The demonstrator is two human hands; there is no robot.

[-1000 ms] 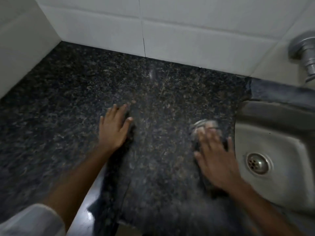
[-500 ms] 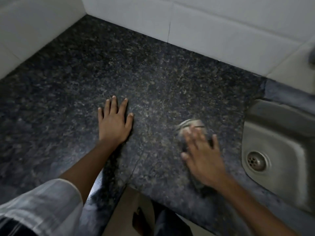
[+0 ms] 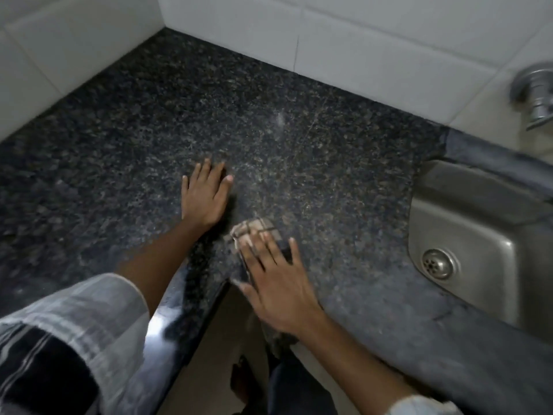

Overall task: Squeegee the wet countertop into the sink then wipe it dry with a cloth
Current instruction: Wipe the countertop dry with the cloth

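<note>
A single head-worn wide-angle view looks steeply down and forward from close above the dark speckled counter [image 3: 299,130], facing its tiled corner, sink [image 3: 466,235] at the right edge

The left hand [image 3: 204,196] is laid flat, palm down, on the desk [image 3: 134,139], fingers held straight and close together, pointed toward twelve o'clock, the thumb spread toward two o'clock. Its forearm is run back toward seven o'clock into a rolled pale striped sleeve [image 3: 71,333]. The right hand [image 3: 276,287] is placed at five o'clock of the left, palm down, fingers straight and slightly fanned toward eleven o'clock, pressed onto a cloth [image 3: 254,232]. No curled grip is seen. Its forearm is extended toward five o'clock, where a pale cuff [image 3: 419,407] is seen.
</note>
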